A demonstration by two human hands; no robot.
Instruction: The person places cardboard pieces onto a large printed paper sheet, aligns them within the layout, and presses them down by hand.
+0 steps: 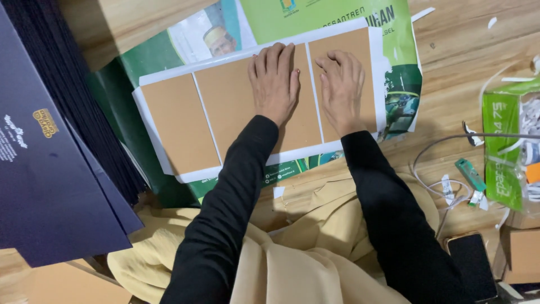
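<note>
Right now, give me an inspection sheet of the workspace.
Surface: pale wooden floor, paper scraps scattered.
Job's things: white sheet bearing three brown cardboard panels, lying on a green printed poster.
Clutter: stack of dark navy boards; green plastic bag; small green cutter; dark phone.
Grippers: left hand and right hand pressed flat on panels.
Cables: white cable at right.
Surroundings: nothing seen.

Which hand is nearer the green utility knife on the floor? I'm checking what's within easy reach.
Right. The right hand presses the right brown panel, on the side towards the green utility knife; the left hand rests on the middle panel, farther away.
</note>
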